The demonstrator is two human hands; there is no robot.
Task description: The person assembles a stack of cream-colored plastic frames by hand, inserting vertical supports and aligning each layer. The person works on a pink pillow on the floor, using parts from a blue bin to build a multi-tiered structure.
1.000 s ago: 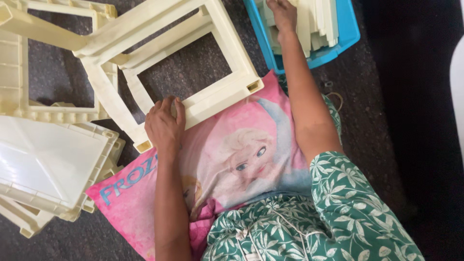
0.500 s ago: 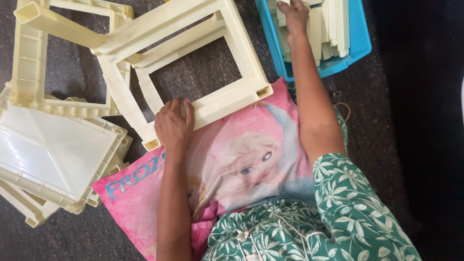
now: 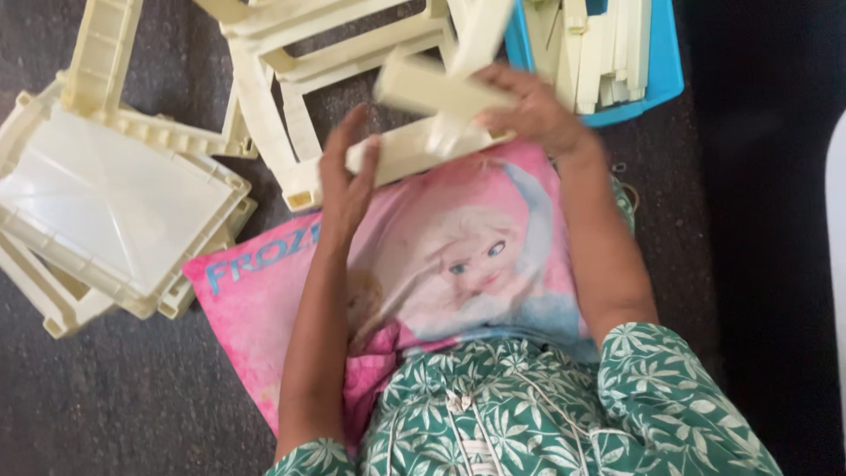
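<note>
The right hand [image 3: 533, 110] grips a cream plastic bar [image 3: 441, 88], fingers wrapped around it, just above the near rail of the cream plastic frame [image 3: 291, 115], while the left hand [image 3: 348, 181] rests on that rail with its fingers spread, over the top edge of the pink pillow [image 3: 441, 256] on the person's lap. The blue tub [image 3: 665, 62] beyond the right hand holds more cream bars [image 3: 608, 53] stood on edge, and a stack of cream lids [image 3: 123, 207] lies on the floor to the left. Half a second ago the right hand was reaching into the tub; it has since come out with the bar, blurred in motion, and the left hand has loosened from gripping the rail.
</note>
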